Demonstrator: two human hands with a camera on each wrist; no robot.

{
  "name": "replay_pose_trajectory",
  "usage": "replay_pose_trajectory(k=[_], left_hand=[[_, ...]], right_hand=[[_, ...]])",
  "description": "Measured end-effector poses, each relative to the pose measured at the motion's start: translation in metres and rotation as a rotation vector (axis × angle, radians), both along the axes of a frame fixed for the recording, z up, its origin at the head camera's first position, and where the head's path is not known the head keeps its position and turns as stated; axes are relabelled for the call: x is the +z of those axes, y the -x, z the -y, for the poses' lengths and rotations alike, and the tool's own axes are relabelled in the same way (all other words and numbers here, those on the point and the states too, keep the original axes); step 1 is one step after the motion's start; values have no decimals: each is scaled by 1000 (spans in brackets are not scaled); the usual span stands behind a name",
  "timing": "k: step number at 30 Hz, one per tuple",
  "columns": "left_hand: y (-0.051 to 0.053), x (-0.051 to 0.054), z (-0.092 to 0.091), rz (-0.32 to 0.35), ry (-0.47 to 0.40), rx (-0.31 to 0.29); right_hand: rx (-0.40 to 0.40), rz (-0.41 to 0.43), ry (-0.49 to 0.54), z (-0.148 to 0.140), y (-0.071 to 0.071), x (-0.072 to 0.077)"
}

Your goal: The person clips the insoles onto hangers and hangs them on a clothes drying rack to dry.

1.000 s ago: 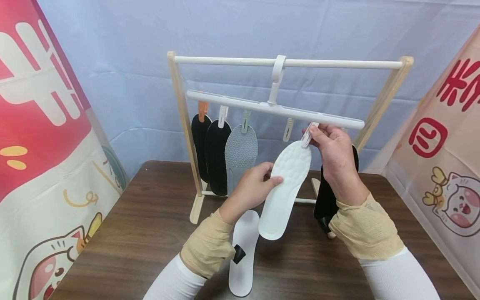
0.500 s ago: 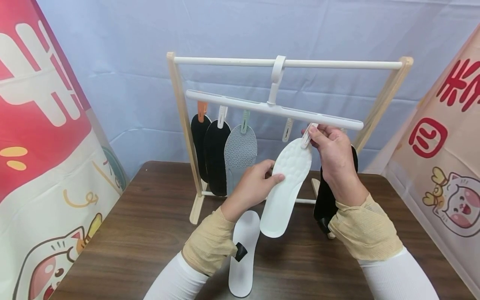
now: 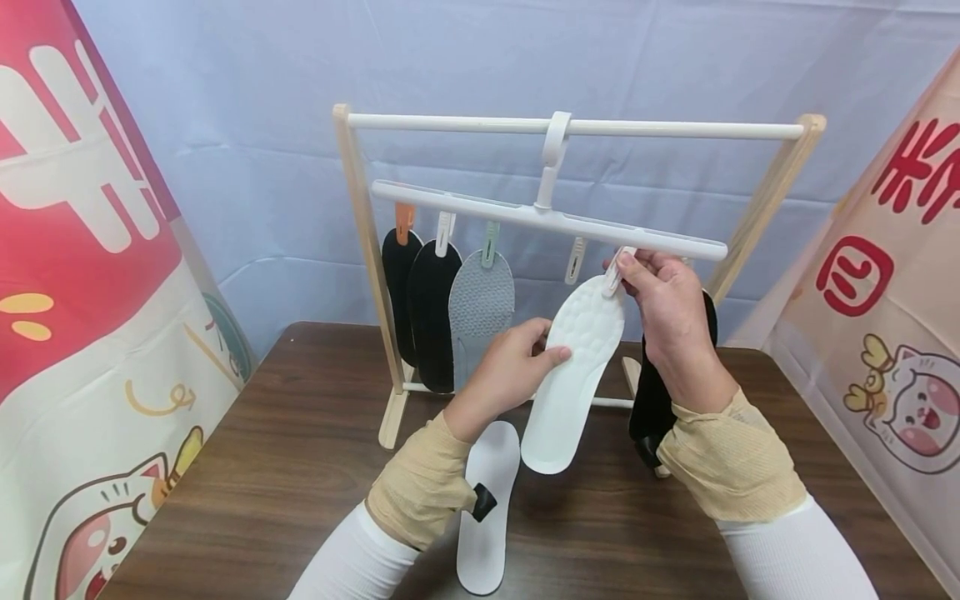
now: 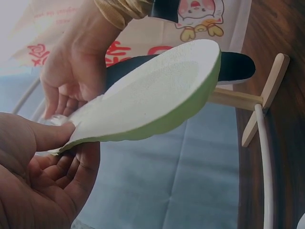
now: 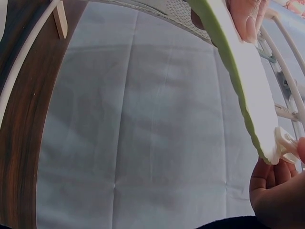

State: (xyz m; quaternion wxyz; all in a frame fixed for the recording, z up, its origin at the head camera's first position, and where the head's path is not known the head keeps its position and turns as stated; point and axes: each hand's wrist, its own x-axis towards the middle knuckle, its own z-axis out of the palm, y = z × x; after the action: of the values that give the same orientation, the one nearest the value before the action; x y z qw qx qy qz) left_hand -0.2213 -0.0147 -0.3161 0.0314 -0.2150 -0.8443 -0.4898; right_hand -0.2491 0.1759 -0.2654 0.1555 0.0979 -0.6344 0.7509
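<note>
A white insole [image 3: 581, 367] with a bumpy upper half and a green edge hangs tilted below the white hanger [image 3: 465, 202]. My left hand [image 3: 504, 371] pinches its left side, thumb in front and fingers behind. At the insole's top right corner, my right hand [image 3: 671, 312] pinches a white clip [image 3: 614, 275] on the hanger. In the right wrist view that clip [image 5: 287, 143] meets the insole's end. Left of it, an unloaded pale clip [image 3: 575, 260] hangs from the same bar. Another white insole [image 3: 487, 458] lies on the table beneath my left wrist.
The hanger hooks over a white rail [image 3: 675, 128] of a wooden-legged rack. On its left hang a grey insole [image 3: 482, 304] and two black insoles, one in front [image 3: 435, 325]. Another black insole [image 3: 651, 400] hangs at right, partly behind my right arm. Printed cloths flank the table [image 3: 247, 467].
The white insole and my left hand have moved slightly up and to the right, bringing the insole's top nearer the clip. My right hand stays in place on the clip.
</note>
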Motion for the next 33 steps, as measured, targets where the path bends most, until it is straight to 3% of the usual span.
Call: replay_pose_trajectory(k=[17,33], left_hand=[[1,-2,-2,-3,-12,4],[4,-8,-3,-2,18,9]], right_hand=[[39,15,24,-1,-2,-3],[67,54,-25,-4,-3,-4]])
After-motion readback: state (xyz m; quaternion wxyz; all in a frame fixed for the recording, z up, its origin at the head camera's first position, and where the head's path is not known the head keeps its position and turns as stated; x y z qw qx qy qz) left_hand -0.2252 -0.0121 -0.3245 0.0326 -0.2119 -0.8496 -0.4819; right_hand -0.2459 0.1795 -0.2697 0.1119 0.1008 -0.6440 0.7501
